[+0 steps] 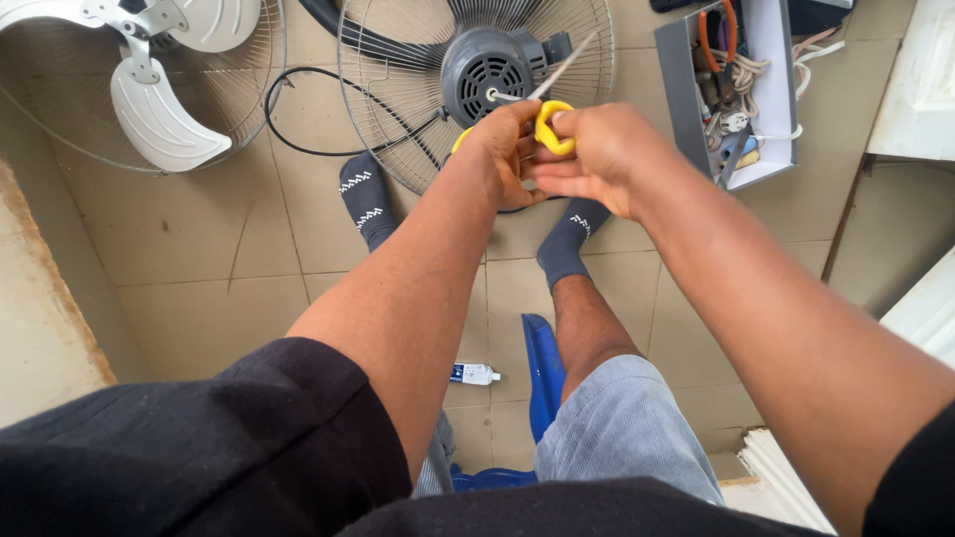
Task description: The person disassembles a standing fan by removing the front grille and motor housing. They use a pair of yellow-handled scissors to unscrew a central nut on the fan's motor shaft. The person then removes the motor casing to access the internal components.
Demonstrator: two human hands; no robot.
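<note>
My left hand point(500, 151) and my right hand point(595, 156) meet over the floor, both closed on a pair of yellow-handled scissors point(553, 117). The metal blades point up and to the right, toward the grey motor point(489, 62) of a fan that lies on its back in its wire guard point(393, 119). What lies between my fingers under the handles is hidden.
A second fan guard with white blades point(159, 114) lies at the top left. A black cable point(298, 109) loops between the fans. A grey box of tools and wires point(731, 94) sits at the top right. My socked feet rest on the tiled floor, with a small white tube point(475, 374) and a blue stool point(542, 368) near my legs.
</note>
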